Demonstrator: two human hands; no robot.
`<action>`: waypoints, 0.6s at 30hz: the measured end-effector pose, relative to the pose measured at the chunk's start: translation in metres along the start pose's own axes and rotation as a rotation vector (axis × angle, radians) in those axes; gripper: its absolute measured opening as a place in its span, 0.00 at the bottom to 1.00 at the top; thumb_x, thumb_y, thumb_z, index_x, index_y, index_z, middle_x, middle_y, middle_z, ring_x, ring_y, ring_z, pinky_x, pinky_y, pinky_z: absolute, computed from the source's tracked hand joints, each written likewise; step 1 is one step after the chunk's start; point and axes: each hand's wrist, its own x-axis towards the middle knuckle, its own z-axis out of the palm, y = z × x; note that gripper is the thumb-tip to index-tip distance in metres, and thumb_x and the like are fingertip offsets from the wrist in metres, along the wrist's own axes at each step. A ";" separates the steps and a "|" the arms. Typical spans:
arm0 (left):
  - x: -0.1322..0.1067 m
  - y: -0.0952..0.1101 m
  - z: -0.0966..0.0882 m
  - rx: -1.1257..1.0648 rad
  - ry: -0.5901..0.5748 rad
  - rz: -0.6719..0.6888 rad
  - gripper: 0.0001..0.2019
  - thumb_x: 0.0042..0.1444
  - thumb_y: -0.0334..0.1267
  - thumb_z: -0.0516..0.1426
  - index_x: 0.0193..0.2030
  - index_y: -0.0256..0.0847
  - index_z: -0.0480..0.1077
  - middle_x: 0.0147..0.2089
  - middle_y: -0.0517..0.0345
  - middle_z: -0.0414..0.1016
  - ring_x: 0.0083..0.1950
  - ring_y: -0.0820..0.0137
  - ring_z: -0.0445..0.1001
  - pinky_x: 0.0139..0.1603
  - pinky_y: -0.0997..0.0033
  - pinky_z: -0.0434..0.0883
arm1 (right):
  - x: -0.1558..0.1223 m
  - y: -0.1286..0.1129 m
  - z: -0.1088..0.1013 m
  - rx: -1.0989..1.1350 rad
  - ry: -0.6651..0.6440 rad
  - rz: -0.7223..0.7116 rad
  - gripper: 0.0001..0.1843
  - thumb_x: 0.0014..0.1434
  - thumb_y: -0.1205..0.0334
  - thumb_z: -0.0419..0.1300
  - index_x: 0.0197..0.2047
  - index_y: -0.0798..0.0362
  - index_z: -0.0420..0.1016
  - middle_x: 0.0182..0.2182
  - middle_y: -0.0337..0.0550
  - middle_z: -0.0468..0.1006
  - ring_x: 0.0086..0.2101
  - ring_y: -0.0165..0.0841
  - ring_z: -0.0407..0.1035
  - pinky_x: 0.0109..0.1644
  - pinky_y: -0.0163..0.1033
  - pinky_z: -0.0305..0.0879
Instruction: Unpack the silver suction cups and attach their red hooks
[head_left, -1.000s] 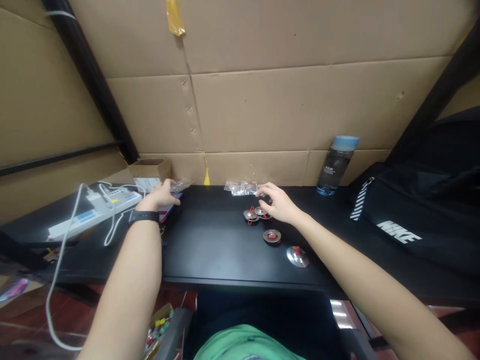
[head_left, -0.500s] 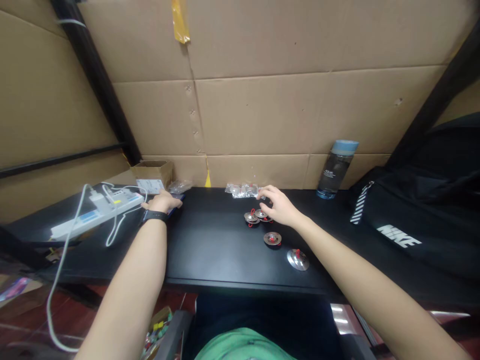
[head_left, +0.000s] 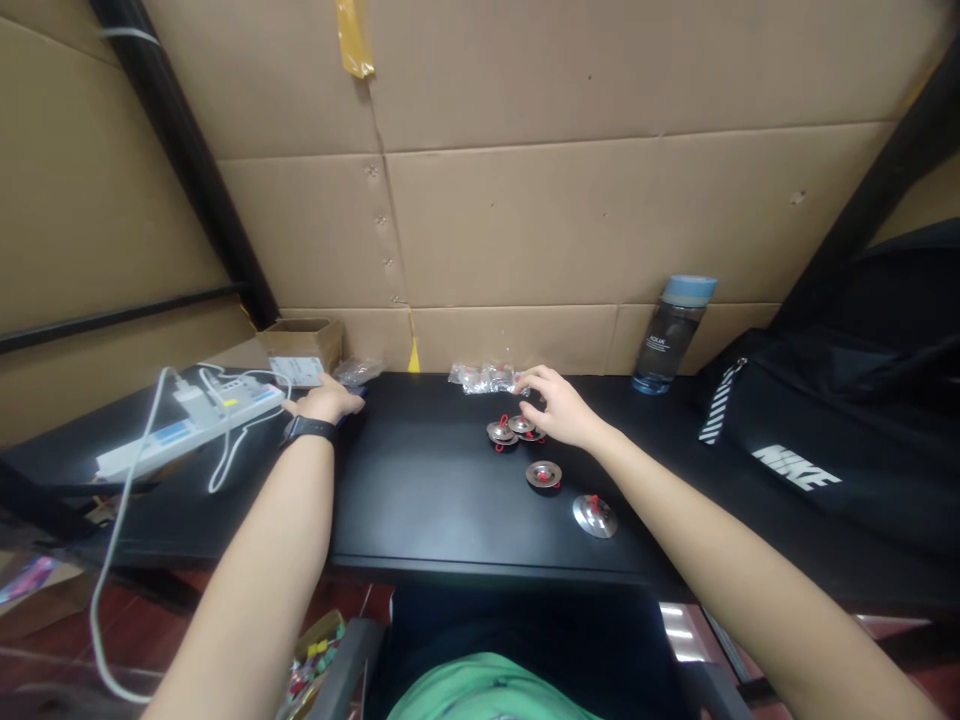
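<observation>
My right hand (head_left: pixel 561 408) hovers over the back middle of the black desk (head_left: pixel 420 490), fingers curled and pinched together. Its fingertips meet the edge of some clear plastic bags (head_left: pixel 480 377); what they pinch is hidden. Just left of and under it lie two small metal cymbals with red cords (head_left: pixel 501 432), close together. A third cymbal (head_left: pixel 544 474) and a dome-up one (head_left: pixel 595 515) lie nearer me. My left hand (head_left: pixel 326 400), a black watch (head_left: pixel 307 430) on its wrist, rests flat on a dark flat thing (head_left: pixel 355 393) at the desk's left.
A white power strip with cables (head_left: pixel 187 420) and a small cardboard box (head_left: pixel 300 345) sit at the left. A water bottle (head_left: pixel 670 332) stands at the back right beside a black bag (head_left: pixel 840 440). Cardboard sheets wall the back.
My left hand has drawn back a little from the cardboard box and settled lower on the desk. My right hand has stayed almost still by the bags.
</observation>
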 end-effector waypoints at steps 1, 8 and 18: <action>-0.002 0.001 0.000 0.069 -0.014 -0.052 0.55 0.30 0.43 0.69 0.67 0.30 0.54 0.61 0.14 0.66 0.65 0.20 0.59 0.55 0.26 0.57 | 0.000 0.001 0.000 -0.001 0.001 0.006 0.12 0.58 0.68 0.60 0.45 0.48 0.75 0.47 0.47 0.73 0.48 0.42 0.69 0.51 0.48 0.69; -0.018 0.017 -0.009 0.314 -0.045 -0.113 0.46 0.43 0.56 0.63 0.65 0.34 0.59 0.62 0.22 0.68 0.65 0.27 0.62 0.60 0.27 0.54 | 0.000 0.013 0.000 -0.011 -0.016 0.044 0.10 0.56 0.68 0.61 0.42 0.49 0.76 0.46 0.47 0.74 0.48 0.41 0.68 0.52 0.47 0.68; -0.059 0.068 -0.013 0.344 0.127 0.299 0.25 0.56 0.52 0.55 0.57 0.44 0.69 0.61 0.38 0.69 0.62 0.40 0.65 0.60 0.37 0.59 | 0.001 0.020 -0.007 -0.098 -0.086 0.123 0.09 0.57 0.67 0.59 0.42 0.52 0.77 0.45 0.48 0.75 0.47 0.40 0.70 0.52 0.43 0.65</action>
